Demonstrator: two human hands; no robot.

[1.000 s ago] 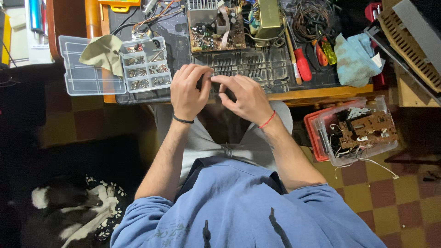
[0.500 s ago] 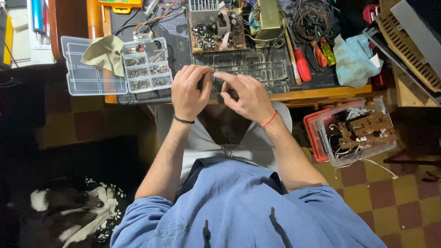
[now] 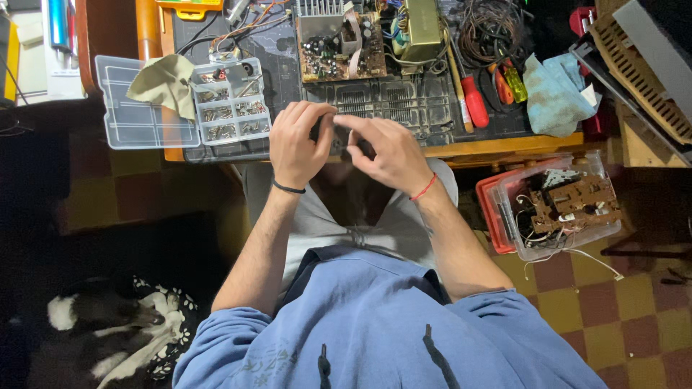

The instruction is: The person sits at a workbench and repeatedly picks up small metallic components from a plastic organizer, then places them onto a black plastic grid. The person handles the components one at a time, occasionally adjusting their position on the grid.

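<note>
Both hands have drifted slightly apart since a moment ago: the left hand [image 3: 297, 140] and right hand [image 3: 386, 151] pinch a small dark part [image 3: 342, 132] between them at the bench edge, fingertips narrow; its long axis seems to run hand to hand. Left of the grip, a clear parts organizer [image 3: 231, 108]; beyond it, a circuit board [image 3: 339, 43]; far right, a red-handled screwdriver [image 3: 472, 97].

No packages, labels, signs or screens in view
</note>
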